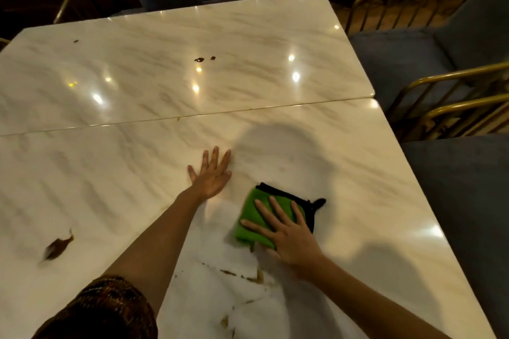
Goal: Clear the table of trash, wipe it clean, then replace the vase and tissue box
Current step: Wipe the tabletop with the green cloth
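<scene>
Pressing flat-fingered, right hand (286,237) covers folded green cloth (248,212) — black-edged — left hand (212,176) splayed.

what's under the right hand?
The right hand presses flat on a folded green cloth with black trim, which lies on the marble table. Brown smears show just nearer the camera; anything beneath the cloth is hidden.

Right hand (286,237) flat on green cloth (261,215), near right of marble surface (137,91). Left hand (212,173) flat on surface beside it. Brown smears (57,248) near left; spots (202,59) far centre.
</scene>
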